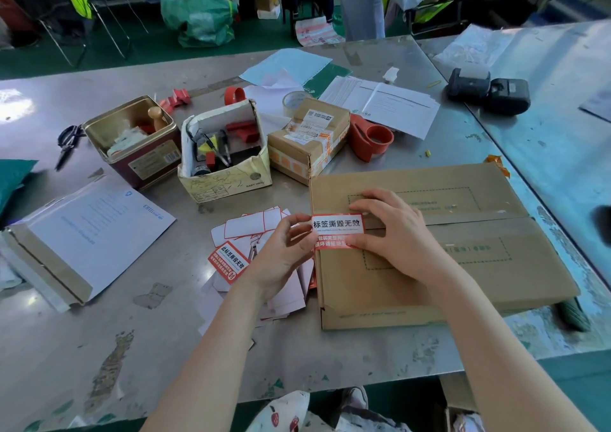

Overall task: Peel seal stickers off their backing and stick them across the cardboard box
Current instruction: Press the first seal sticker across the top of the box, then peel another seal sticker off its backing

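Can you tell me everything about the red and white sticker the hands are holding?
The seal sticker is a small paper-like rectangle, white on top with bold black Chinese characters, red below with white characters. It sits flat at the left edge of the big cardboard box, across the seam between its flaps, its left end sticking out past the box. The left hand pinches that left end, and the right hand holds its right end with thumb and fingers. Whether it is pressed down yet, I cannot tell.

table (pixel 330 349): scuffed dull metal | box (pixel 463 286): matt brown cardboard | sticker (pixel 337 226): glossy paper | tin (pixel 109 127): shiny metal
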A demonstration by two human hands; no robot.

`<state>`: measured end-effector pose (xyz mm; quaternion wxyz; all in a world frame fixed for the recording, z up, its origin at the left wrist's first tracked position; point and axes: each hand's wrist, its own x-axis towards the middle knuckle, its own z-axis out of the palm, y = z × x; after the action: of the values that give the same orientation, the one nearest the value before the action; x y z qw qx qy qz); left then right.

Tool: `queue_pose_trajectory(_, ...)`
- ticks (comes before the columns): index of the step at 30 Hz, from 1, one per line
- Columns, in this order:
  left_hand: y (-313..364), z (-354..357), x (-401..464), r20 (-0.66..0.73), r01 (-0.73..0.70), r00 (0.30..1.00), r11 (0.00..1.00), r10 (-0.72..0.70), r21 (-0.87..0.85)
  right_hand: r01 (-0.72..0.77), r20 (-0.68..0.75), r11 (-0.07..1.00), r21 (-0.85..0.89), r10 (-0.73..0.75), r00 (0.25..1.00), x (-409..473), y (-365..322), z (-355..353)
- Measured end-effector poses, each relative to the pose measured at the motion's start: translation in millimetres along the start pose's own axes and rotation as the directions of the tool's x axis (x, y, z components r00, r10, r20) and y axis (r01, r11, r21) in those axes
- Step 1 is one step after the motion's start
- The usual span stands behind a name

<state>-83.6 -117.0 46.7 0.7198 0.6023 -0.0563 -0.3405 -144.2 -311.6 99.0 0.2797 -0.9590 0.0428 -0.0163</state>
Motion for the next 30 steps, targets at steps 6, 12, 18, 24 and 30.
queue_pose_trajectory(6,-4,0,2,0.000,0.003,1.000,0.997,-0.003,-0.081,0.032,0.028,0.997,0.069,-0.034,0.999,1,2,-4)
queue_pose_trajectory(12,-13,3,-4,-0.093,0.030,0.995,0.996,-0.037,-0.081,0.015,-0.123,0.998,0.061,-0.007,0.992,1,1,8)
queue_pose_trajectory(18,-2,-10,-7,-0.190,0.084,0.980,0.991,-0.064,0.101,-0.023,-0.245,0.998,0.065,0.039,0.969,7,-8,14)
queue_pose_trajectory(24,11,-43,-15,-0.382,0.061,0.924,0.997,-0.035,0.056,-0.037,-0.261,0.999,-0.027,0.028,0.965,23,-50,32)
queue_pose_trajectory(30,24,-74,-27,-0.459,0.024,0.887,0.999,-0.044,-0.049,0.139,-0.093,0.983,0.116,-0.128,0.987,44,-108,62)
